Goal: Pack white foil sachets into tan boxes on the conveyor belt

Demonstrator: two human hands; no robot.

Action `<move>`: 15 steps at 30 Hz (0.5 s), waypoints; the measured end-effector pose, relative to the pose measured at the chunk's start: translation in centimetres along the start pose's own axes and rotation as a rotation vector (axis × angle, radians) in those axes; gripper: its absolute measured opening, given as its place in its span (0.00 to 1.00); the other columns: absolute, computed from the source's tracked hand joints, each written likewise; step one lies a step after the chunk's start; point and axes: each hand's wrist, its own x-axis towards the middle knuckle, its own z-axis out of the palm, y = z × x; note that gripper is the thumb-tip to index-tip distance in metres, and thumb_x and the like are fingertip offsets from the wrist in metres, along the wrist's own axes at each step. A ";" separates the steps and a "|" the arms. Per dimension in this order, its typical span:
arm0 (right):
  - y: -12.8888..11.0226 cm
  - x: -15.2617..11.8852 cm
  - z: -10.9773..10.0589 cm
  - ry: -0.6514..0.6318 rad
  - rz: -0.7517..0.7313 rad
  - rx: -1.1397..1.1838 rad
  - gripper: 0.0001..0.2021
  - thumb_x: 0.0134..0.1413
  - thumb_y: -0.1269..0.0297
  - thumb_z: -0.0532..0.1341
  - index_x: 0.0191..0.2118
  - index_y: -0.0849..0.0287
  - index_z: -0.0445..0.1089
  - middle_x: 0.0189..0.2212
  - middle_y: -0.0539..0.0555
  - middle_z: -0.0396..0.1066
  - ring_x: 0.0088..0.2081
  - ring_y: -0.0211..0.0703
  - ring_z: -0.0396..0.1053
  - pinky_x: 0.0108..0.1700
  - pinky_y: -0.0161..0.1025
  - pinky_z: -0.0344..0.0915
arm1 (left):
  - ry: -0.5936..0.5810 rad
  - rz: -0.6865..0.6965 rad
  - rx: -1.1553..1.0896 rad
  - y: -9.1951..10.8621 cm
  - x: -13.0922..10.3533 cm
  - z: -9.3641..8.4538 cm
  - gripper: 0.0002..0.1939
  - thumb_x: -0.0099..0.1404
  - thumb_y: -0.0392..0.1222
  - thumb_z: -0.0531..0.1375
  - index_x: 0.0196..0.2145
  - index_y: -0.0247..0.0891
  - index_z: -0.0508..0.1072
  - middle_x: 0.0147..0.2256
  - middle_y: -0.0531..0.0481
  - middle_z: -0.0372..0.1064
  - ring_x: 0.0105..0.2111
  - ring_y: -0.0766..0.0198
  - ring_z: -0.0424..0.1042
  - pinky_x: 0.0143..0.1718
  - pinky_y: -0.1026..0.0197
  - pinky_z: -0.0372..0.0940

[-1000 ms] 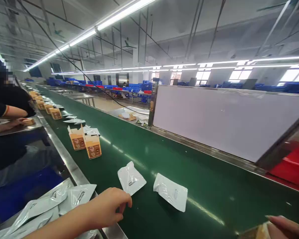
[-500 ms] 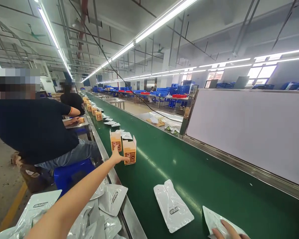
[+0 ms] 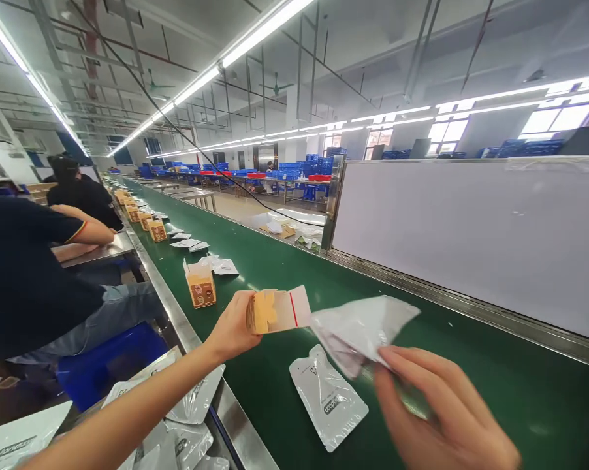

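Note:
Above the green conveyor belt, my left hand (image 3: 236, 326) grips a small orange-and-brown carton (image 3: 268, 313), tipped so its opened flap points right. My right hand (image 3: 441, 405) pinches a white pouch (image 3: 367, 323) by its near edge. The pouch is slightly blurred, and its left end is close to the carton's flap; whether they touch I cannot tell. Beneath it, another white pouch (image 3: 330, 398) with a grey printed label lies flat on the belt. Farther up the belt stands a second orange carton (image 3: 200, 285) with raised flaps, beside some white pouches (image 3: 221, 264).
A heap of white pouches (image 3: 191, 398) lies at the lower left beside the belt's metal rail (image 3: 248, 431). More cartons (image 3: 156, 228) line the belt farther off. Seated co-workers (image 3: 30, 274) are on the left, near a blue stool (image 3: 113, 359). A white panel (image 3: 461, 241) borders the right side.
My left hand has lifted the nearer carton off the belt and tipped it. My right hand has raised the pouch from the belt and brought it left toward the carton. The view has turned right.

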 end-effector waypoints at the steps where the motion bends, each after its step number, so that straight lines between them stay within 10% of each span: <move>1: -1.3 0.5 1.0 -0.008 -0.052 0.056 0.10 0.49 0.79 0.63 0.34 0.55 0.72 0.30 0.50 0.71 0.31 0.38 0.68 0.33 0.35 0.67 | 0.018 0.062 0.049 1.5 -0.8 0.4 0.32 0.43 0.32 0.62 0.47 0.40 0.59 0.45 0.46 0.61 0.46 0.53 0.65 0.46 0.50 0.65; 7: -2.1 -2.0 3.9 -0.186 -0.144 0.256 0.13 0.51 0.84 0.56 0.36 0.61 0.71 0.31 0.54 0.73 0.34 0.40 0.70 0.38 0.36 0.71 | 0.242 0.426 0.216 6.2 -3.4 2.1 0.32 0.50 0.31 0.60 0.52 0.38 0.55 0.49 0.40 0.59 0.50 0.54 0.63 0.50 0.51 0.66; 15: -1.5 -3.4 0.7 -1.075 0.166 0.456 0.35 0.42 0.66 0.64 0.60 0.59 0.57 0.56 0.59 0.62 0.57 0.53 0.60 0.54 0.47 0.65 | 0.156 0.621 0.305 7.9 -5.1 5.3 0.28 0.52 0.29 0.55 0.52 0.34 0.57 0.47 0.36 0.62 0.49 0.49 0.64 0.50 0.45 0.64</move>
